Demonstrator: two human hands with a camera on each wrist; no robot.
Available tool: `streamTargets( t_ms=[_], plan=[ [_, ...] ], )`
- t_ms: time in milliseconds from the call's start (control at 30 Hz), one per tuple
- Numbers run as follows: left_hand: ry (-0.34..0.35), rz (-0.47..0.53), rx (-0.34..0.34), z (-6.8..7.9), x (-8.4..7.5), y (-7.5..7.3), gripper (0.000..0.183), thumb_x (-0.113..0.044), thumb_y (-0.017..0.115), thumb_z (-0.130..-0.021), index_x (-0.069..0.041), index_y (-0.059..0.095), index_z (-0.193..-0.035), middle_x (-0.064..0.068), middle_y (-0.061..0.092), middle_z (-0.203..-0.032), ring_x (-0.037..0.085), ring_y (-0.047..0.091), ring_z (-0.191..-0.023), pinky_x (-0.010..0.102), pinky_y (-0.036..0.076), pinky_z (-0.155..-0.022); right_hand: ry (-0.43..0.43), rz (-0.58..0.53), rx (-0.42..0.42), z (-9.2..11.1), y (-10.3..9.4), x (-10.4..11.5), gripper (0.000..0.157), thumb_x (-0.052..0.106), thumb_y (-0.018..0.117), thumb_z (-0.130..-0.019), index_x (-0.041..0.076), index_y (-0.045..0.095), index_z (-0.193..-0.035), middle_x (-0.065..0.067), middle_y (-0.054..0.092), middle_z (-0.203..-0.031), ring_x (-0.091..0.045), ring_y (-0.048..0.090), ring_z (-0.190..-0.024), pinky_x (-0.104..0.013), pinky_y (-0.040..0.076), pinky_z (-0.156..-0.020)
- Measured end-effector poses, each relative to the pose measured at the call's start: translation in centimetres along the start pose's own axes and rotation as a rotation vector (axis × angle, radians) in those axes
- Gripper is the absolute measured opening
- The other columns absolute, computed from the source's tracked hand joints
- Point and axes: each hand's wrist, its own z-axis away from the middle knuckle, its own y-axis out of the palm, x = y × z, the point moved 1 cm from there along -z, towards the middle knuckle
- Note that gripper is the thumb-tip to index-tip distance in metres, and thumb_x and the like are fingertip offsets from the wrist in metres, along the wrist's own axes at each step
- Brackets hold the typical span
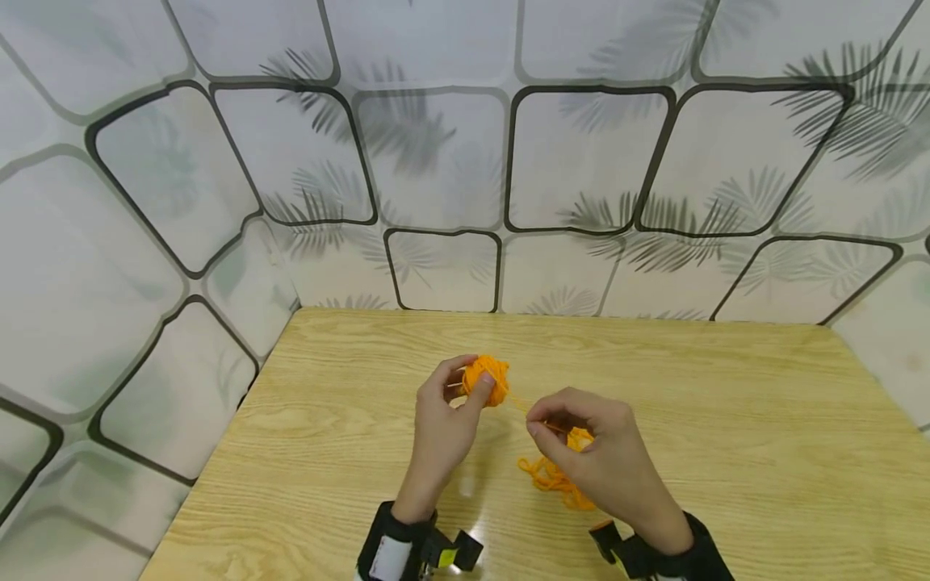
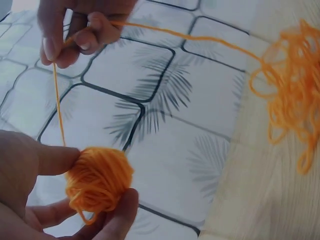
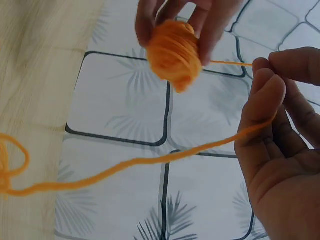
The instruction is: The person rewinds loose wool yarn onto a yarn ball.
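Observation:
An orange ball of yarn (image 1: 488,378) is gripped between the thumb and fingers of my left hand (image 1: 445,424), above the table. My right hand (image 1: 603,452) pinches the yarn strand (image 2: 58,107), which runs taut from the ball to its fingertips. From that hand the strand (image 3: 135,162) trails on, slack, to a loose heap of orange yarn (image 2: 295,80) on the table. In the head view the heap (image 1: 554,476) is partly hidden behind my right hand.
The light wooden table (image 1: 349,387) reaches to a pale wall covering (image 1: 443,161) with dark outlined shapes and leaf prints. A black strap with a small camera (image 1: 407,541) sits on the left wrist, and a similar strap (image 1: 697,549) on the right.

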Motion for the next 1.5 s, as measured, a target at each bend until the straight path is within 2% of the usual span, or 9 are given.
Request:
streamTargets(
  t_ms=[167,267,467,567,833,967,1233,1333,1500],
  plan=[
    [-0.14,0.425,0.023,-0.2,-0.6,-0.4,0.046,-0.029,0.061,-0.087,-0.003,0.049,-0.124,0.02,0.051,-0.115,0.03,0.056,-0.102,0.038,0.047,-0.084,0.083,-0.079,0.055,0.2,0.7,-0.1,0.018,0.005,0.066,-0.081,0.02,0.063,-0.091,0.005,0.062,-0.084,-0.011,0.056,-0.064,-0.03,0.049,-0.058],
    [-0.2,0.59,0.05,-0.3,-0.8,-0.6,0.051,-0.031,0.06,-0.088,-0.001,0.046,-0.127,0.021,0.05,-0.121,0.029,0.055,-0.107,0.04,0.044,-0.089,0.151,-0.103,0.08,0.3,0.8,-0.4,0.012,0.012,0.065,-0.084,0.021,0.063,-0.09,0.006,0.062,-0.085,-0.012,0.058,-0.067,-0.031,0.05,-0.061],
    [-0.24,0.715,0.085,-0.6,-0.8,-1.0,0.05,-0.031,0.056,-0.091,-0.004,0.044,-0.132,0.019,0.044,-0.129,0.027,0.054,-0.108,0.04,0.041,-0.092,0.269,-0.114,0.105,0.2,0.6,-1.1,0.005,0.025,0.066,-0.084,0.022,0.063,-0.088,0.005,0.063,-0.083,-0.014,0.057,-0.067,-0.032,0.05,-0.061],
    [-0.242,0.756,0.102,-0.6,-0.7,-1.2,0.048,-0.03,0.054,-0.092,-0.006,0.044,-0.133,0.018,0.043,-0.131,0.027,0.053,-0.107,0.04,0.04,-0.093,0.302,-0.109,0.128,0.1,0.5,-1.3,0.007,0.027,0.066,-0.084,0.022,0.063,-0.087,0.004,0.062,-0.082,-0.015,0.057,-0.067,-0.032,0.049,-0.06],
    [-0.258,0.872,0.133,-0.7,-0.9,-1.3,0.055,-0.034,0.057,-0.09,-0.001,0.043,-0.132,0.017,0.043,-0.13,0.023,0.05,-0.113,0.037,0.035,-0.098,0.36,-0.123,0.245,0.1,0.8,-2.0,0.009,0.029,0.066,-0.084,0.02,0.064,-0.087,0.003,0.062,-0.079,-0.015,0.057,-0.068,-0.032,0.049,-0.059],
    [-0.252,0.899,0.18,-0.6,-1.0,-1.4,0.055,-0.032,0.058,-0.09,0.001,0.043,-0.131,0.015,0.045,-0.127,0.021,0.051,-0.11,0.036,0.034,-0.099,0.382,-0.163,0.267,0.0,0.8,-2.3,0.013,0.028,0.066,-0.084,0.016,0.064,-0.088,0.0,0.063,-0.08,-0.018,0.057,-0.069,-0.033,0.049,-0.06],
    [-0.21,0.958,0.454,-0.3,-1.2,-2.1,0.037,-0.022,0.042,-0.097,0.0,0.044,-0.128,0.013,0.049,-0.12,0.02,0.052,-0.103,0.032,0.041,-0.091,0.475,-0.192,0.231,0.0,0.5,-3.2,0.017,0.026,0.067,-0.083,0.012,0.064,-0.09,-0.005,0.062,-0.086,-0.022,0.058,-0.076,-0.036,0.05,-0.064],
    [-0.216,0.849,0.539,-0.2,-1.2,-2.4,0.033,-0.02,0.041,-0.097,-0.002,0.05,-0.123,0.011,0.051,-0.117,0.02,0.051,-0.101,0.035,0.042,-0.088,0.489,-0.178,0.159,-0.1,0.1,-3.4,0.018,0.025,0.067,-0.083,0.01,0.064,-0.091,-0.006,0.062,-0.086,-0.024,0.058,-0.077,-0.036,0.05,-0.065],
    [-0.237,0.545,0.721,0.2,-1.6,-2.5,0.039,-0.019,0.054,-0.092,0.001,0.052,-0.125,0.012,0.055,-0.114,0.019,0.055,-0.096,0.038,0.045,-0.084,0.496,-0.174,0.0,-0.2,-0.7,-3.6,0.018,0.024,0.068,-0.082,0.009,0.064,-0.09,-0.008,0.061,-0.086,-0.025,0.058,-0.077,-0.035,0.05,-0.065]
  ],
)
